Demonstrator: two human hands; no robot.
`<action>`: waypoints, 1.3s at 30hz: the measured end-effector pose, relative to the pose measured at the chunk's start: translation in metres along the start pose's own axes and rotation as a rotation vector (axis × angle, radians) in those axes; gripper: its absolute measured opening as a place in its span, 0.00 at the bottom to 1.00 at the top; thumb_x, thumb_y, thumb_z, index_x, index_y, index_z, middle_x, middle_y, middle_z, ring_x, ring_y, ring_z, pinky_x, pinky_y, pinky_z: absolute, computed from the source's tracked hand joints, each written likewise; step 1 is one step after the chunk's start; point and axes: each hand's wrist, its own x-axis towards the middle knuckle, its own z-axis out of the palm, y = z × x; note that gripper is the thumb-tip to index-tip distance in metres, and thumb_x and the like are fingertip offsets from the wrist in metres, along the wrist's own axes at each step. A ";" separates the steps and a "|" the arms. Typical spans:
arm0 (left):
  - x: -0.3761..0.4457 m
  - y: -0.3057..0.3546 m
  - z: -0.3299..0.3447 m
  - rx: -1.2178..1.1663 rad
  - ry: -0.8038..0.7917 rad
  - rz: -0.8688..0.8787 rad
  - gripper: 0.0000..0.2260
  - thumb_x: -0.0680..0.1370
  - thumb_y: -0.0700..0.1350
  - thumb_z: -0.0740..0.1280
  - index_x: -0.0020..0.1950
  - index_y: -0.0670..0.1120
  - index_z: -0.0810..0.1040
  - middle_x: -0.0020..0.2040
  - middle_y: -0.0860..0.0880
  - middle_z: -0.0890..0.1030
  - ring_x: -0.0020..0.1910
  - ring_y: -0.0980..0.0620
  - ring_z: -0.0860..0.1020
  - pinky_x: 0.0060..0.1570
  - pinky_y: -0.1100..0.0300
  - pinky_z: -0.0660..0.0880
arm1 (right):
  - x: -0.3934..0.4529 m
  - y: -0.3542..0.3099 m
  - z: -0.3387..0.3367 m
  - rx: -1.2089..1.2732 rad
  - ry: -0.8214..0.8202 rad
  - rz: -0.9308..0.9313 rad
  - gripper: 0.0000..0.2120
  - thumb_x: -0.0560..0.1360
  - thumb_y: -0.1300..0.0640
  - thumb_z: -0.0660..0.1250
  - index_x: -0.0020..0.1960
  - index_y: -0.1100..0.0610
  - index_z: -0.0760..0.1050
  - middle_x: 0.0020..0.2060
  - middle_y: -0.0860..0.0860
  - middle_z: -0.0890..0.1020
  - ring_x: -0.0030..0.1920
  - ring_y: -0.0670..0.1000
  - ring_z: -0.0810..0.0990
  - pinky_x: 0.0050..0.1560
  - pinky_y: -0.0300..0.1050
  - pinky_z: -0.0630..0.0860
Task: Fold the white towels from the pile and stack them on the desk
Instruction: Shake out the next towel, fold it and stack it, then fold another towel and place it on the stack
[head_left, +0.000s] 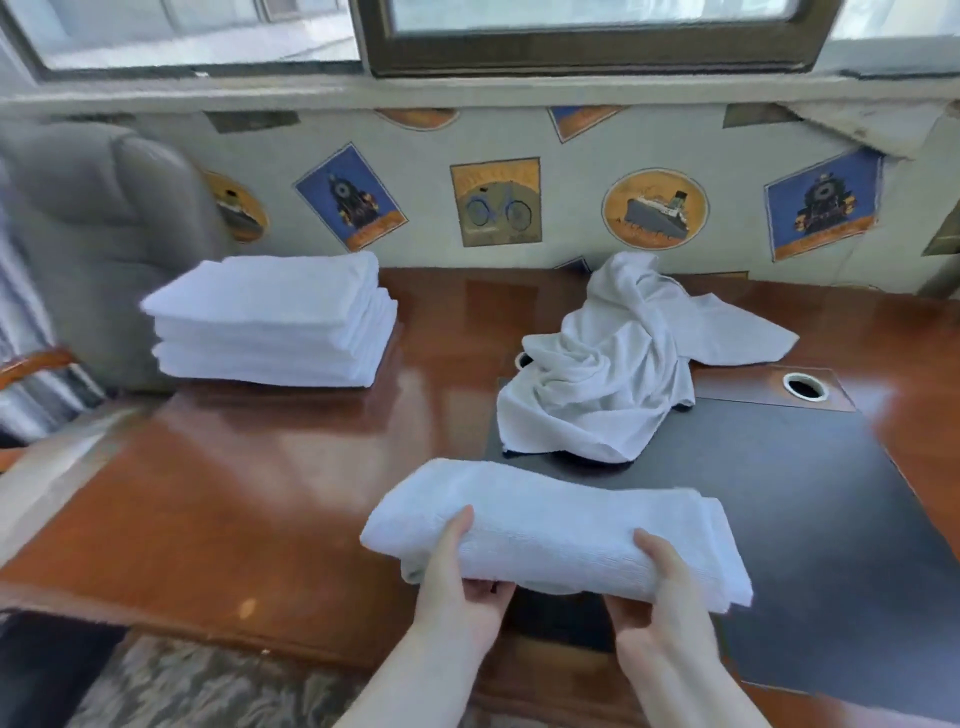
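Observation:
A folded white towel (556, 530) is held just above the near edge of the desk (260, 467). My left hand (460, 582) grips its near left side, thumb on top and fingers underneath. My right hand (657, 597) grips the near right side the same way. A neat stack of folded white towels (275, 322) sits at the far left of the desk. A crumpled pile of unfolded white towels (618, 364) lies at the back, right of centre.
A dark desk pad (831, 519) covers the right part of the desk, with a round cable hole (805, 387) near its far edge. A grey padded chair (98, 234) stands behind the stack at left. The wall with picture wallpaper (496, 202) runs along the desk's back.

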 end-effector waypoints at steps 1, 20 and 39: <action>0.000 0.025 -0.007 -0.026 0.018 0.014 0.19 0.68 0.40 0.76 0.54 0.50 0.75 0.42 0.42 0.86 0.50 0.37 0.82 0.42 0.44 0.81 | -0.010 0.015 0.019 -0.011 -0.030 0.006 0.16 0.65 0.64 0.77 0.49 0.54 0.76 0.51 0.53 0.83 0.50 0.55 0.83 0.47 0.51 0.81; 0.039 0.380 0.019 -0.085 0.206 -0.016 0.21 0.73 0.38 0.74 0.64 0.45 0.75 0.57 0.45 0.80 0.51 0.41 0.80 0.53 0.44 0.78 | -0.104 0.152 0.329 -0.131 -0.209 0.198 0.17 0.69 0.62 0.75 0.53 0.61 0.71 0.43 0.56 0.76 0.50 0.56 0.79 0.48 0.52 0.79; 0.244 0.520 0.009 -0.030 -0.164 0.029 0.21 0.67 0.38 0.74 0.60 0.46 0.80 0.56 0.43 0.84 0.52 0.42 0.83 0.47 0.47 0.78 | 0.027 0.278 0.474 -0.248 -0.209 -0.098 0.28 0.62 0.61 0.80 0.60 0.59 0.78 0.52 0.55 0.84 0.50 0.56 0.84 0.46 0.53 0.83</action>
